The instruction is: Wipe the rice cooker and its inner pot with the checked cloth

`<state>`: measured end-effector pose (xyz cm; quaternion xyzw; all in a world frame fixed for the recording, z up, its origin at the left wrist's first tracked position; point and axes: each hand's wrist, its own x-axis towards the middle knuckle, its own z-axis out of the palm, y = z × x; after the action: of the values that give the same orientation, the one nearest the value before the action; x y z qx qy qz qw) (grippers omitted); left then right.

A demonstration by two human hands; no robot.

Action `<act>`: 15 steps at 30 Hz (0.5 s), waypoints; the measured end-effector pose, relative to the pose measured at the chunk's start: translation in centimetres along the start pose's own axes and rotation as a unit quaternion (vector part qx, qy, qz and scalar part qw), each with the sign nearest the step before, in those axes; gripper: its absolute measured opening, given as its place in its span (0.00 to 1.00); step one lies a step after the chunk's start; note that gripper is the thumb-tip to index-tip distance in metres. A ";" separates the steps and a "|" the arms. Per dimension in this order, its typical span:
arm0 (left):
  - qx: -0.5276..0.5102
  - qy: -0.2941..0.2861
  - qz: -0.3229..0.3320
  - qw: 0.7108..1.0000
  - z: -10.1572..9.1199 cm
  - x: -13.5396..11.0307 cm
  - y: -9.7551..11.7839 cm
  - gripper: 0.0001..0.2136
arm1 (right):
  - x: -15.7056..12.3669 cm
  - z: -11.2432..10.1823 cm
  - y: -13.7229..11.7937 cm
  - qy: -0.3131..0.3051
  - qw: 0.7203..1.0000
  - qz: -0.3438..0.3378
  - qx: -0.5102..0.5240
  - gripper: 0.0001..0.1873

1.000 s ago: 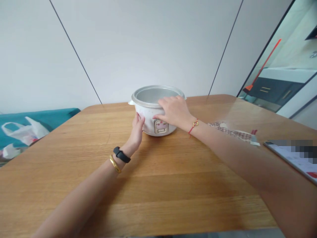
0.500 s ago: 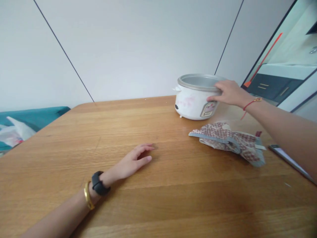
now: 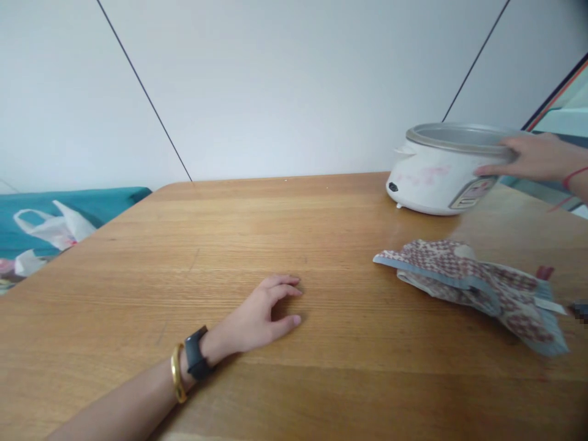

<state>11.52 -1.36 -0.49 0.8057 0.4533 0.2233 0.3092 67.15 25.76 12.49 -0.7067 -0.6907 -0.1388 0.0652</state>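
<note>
At the back right of the table stands a white rice cooker body (image 3: 427, 174) with no lid on, a grey rim and a control panel on its side. My right hand (image 3: 535, 158) grips its rim, fingers over the edge and thumb against the outer wall. The cooker's inside bottom is hidden. My left hand (image 3: 264, 312) rests on the wooden table (image 3: 220, 239), fingers spread and holding nothing. In front of the cooker lies a crumpled brown-and-white checked cloth (image 3: 463, 278) with grey-blue edging.
A pale wall (image 3: 294, 86) with dark seams rises behind the table. Past the table's left side are a teal surface (image 3: 114, 199) and a white plastic bag (image 3: 57, 229). A dark object (image 3: 581, 310) shows at the right edge, partly blurred out.
The camera view has swung left. My right hand has shifted the rice cooker to the right relative to the cloth and wall. My left hand stays on the table, its thumb and fingers wider apart.
</note>
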 end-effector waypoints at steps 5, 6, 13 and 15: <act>0.018 0.000 0.003 1.000 0.2 0.3 -0.3 0.20 | 0.0 0.0 0.1 -0.011 0.999 0.027 -0.036 0.34; 0.024 0.001 0.005 1.000 0.3 0.4 -0.3 0.20 | -0.7 -0.2 -0.7 0.001 0.998 0.042 -0.041 0.37; 0.088 0.016 0.116 0.989 -0.7 -3.4 5.2 0.22 | -12.2 -1.2 -11.4 0.150 0.987 -0.053 -0.002 0.35; 0.129 0.039 0.176 0.975 -1.2 -6.8 8.2 0.30 | -16.4 -0.7 -14.0 0.022 0.982 -0.185 0.008 0.31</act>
<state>12.23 -10.20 5.60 0.8968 0.3408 0.2449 0.1403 52.99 10.33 7.06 -0.5627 -0.8092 -0.1582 0.0594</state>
